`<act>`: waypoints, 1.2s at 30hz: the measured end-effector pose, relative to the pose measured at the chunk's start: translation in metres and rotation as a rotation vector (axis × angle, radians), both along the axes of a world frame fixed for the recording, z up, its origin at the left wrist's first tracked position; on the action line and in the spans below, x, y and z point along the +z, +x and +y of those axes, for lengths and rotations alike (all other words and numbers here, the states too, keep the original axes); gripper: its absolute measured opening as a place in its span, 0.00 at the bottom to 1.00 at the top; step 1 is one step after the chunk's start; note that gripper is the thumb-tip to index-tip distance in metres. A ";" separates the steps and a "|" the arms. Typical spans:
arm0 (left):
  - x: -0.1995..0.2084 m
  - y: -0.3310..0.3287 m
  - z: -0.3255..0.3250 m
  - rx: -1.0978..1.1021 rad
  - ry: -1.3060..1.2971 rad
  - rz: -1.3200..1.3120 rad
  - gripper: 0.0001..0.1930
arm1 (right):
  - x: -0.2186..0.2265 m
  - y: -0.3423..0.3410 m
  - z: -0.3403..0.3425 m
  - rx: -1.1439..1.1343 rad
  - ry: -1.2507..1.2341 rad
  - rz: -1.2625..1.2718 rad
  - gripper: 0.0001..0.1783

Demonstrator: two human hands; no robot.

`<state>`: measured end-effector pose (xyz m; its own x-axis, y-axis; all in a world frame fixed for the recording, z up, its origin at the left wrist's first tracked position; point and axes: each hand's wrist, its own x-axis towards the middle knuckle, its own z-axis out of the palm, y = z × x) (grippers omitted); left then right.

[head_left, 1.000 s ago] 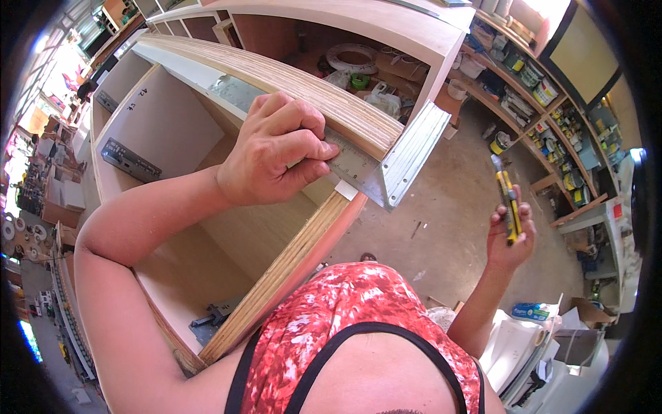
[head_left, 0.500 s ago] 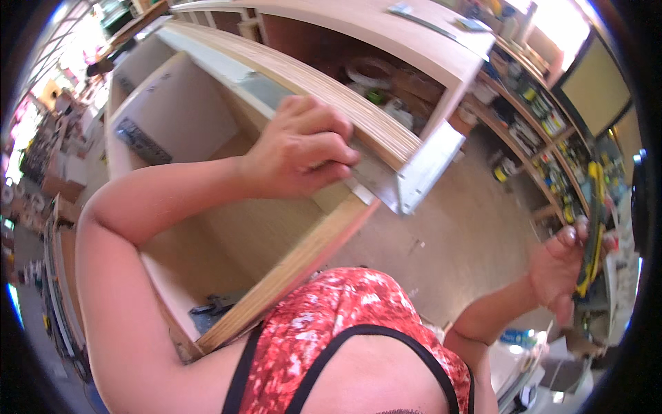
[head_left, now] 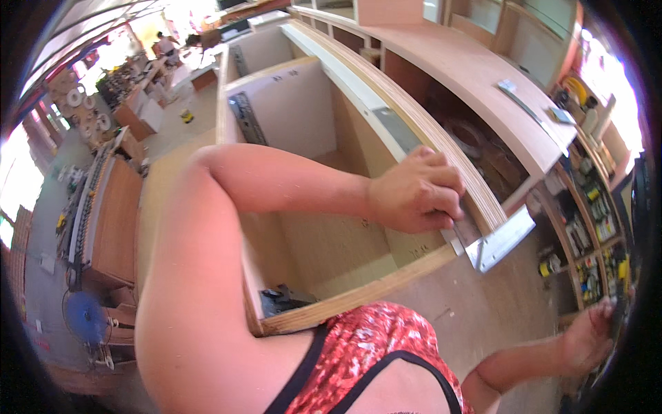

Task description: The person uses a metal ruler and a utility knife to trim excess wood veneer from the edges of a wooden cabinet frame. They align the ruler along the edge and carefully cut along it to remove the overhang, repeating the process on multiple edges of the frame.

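My left hand [head_left: 420, 192] is closed over a metal try square [head_left: 507, 238] at the near right corner of an open wooden cabinet carcass [head_left: 365, 293]. The grey blade lies along the long edge, partly under my fist, and the silver stock crosses the end. Layered wood edging [head_left: 441, 141] runs beside it. At the far right rim my right hand [head_left: 586, 341] has its fingers bent round a long, narrow yellow-and-black tool [head_left: 622, 270], dark and hard to make out here. My body is against the carcass's near edge.
Beyond the carcass stands a pale workpiece with a counter-like top [head_left: 469, 65] and open compartments. Shelves [head_left: 589, 234] with small tools and bottles line the right. A blue round fan [head_left: 84, 316] stands left, near a wooden cabinet [head_left: 114, 214]. Another person [head_left: 165, 45] is far back.
The view has swung left, so the carcass and left hand appear farther right. My left hand stays at the square's blade. My right hand has gone lower and nearer the rim with its tool.
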<state>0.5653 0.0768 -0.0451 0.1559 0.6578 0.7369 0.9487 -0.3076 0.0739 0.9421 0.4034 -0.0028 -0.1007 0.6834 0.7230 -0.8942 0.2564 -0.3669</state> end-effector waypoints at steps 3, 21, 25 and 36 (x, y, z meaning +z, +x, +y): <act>-0.004 -0.001 0.003 -0.029 0.010 -0.007 0.10 | 0.002 -0.030 -0.019 -0.067 -0.108 0.063 0.39; 0.001 -0.007 -0.002 -0.040 -0.005 0.019 0.12 | 0.023 -0.109 -0.131 0.270 0.378 0.027 0.23; 0.003 -0.010 -0.002 -0.024 -0.030 0.070 0.12 | 0.014 -0.123 -0.160 0.367 0.370 0.063 0.18; 0.006 -0.006 -0.005 -0.017 -0.041 0.046 0.11 | -0.015 -0.168 -0.183 0.609 0.391 0.139 0.23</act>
